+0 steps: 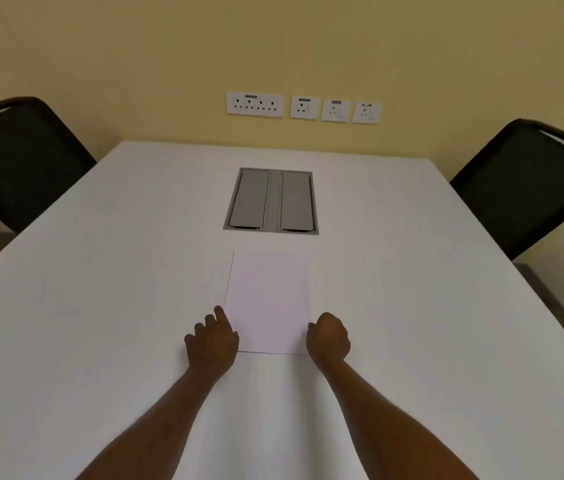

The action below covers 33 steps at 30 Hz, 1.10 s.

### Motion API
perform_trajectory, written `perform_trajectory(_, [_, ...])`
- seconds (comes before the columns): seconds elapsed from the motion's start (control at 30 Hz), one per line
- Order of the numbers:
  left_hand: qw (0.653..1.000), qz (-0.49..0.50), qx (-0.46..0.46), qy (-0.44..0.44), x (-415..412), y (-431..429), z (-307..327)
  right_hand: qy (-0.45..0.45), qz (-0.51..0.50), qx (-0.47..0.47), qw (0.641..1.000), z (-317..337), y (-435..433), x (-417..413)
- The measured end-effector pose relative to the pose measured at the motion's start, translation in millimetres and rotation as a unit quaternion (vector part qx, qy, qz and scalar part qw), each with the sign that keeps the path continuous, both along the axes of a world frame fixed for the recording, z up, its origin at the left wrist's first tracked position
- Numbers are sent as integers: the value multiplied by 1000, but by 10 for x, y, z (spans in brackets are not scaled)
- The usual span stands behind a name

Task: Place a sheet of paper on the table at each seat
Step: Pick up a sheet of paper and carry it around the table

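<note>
— Where was the sheet (268, 303)?
— Flat on the table (100, 306), just before the grey hatch (271, 201). Your left hand (212, 341) and right hand (328, 336), fingers curled, gripped its near corners.

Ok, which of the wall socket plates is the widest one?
The leftmost socket plate: it carries a row of several outlets, while the three plates to its right are narrower, single-outlet squares. It sits above the table's far edge.

The table (100, 306) is plain white, the sheet of paper (268, 299) white too; the hatch (271, 201) grey, both chairs (20, 157) black, the wall (273, 46) pale yellow, its sockets (254, 105) white
</note>
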<state>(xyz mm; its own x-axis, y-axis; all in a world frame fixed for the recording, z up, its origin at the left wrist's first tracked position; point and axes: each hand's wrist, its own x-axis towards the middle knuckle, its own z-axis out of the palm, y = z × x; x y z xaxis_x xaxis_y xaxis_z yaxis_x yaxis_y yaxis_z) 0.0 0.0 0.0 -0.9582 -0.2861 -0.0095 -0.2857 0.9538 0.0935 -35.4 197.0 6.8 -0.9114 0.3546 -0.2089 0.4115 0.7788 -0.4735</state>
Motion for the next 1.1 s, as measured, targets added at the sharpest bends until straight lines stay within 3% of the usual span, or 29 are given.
perform_trajectory(0.33, [993,116,12,-32,-64,16,-260,-43,-68,-19,997,-251,-144,-124])
perform_trajectory(0.57, [993,115,-4,-37,-41,-8,-331,-56,-67,-7,996,-318,-170,-114])
perform_trajectory(1.1, [995,95,13,-3,-46,-108,-405,-34,-107,-112,987,-306,-59,-147])
